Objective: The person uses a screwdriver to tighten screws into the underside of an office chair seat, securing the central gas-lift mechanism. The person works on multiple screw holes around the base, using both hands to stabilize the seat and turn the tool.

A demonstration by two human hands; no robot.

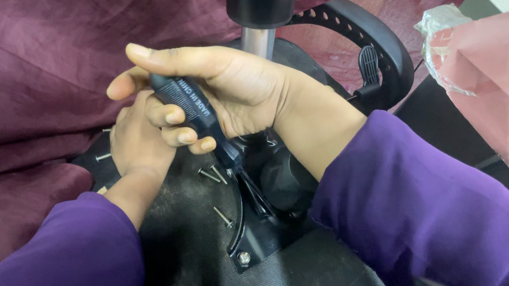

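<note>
My right hand (pixel 225 91) grips a screwdriver (pixel 200 120) with a dark blue-black handle, its shaft pointing down toward a black metal bracket (pixel 260 239) on the underside of an overturned office chair seat (pixel 191 260). My left hand (pixel 136 141) sits just left of it, fingers curled and partly hidden behind the right hand's fingers; what it holds cannot be seen. Three loose screws (pixel 214 183) lie on the seat fabric below the hands. One bolt (pixel 244 257) sits in the bracket's corner. Both sleeves are purple.
A chrome gas cylinder (pixel 258 42) with a black sleeve rises behind the hands. A black perforated armrest (pixel 377 37) curves at right. Maroon cloth (pixel 19 75) covers the left and back. A pink plastic-wrapped package (pixel 508 99) stands at right.
</note>
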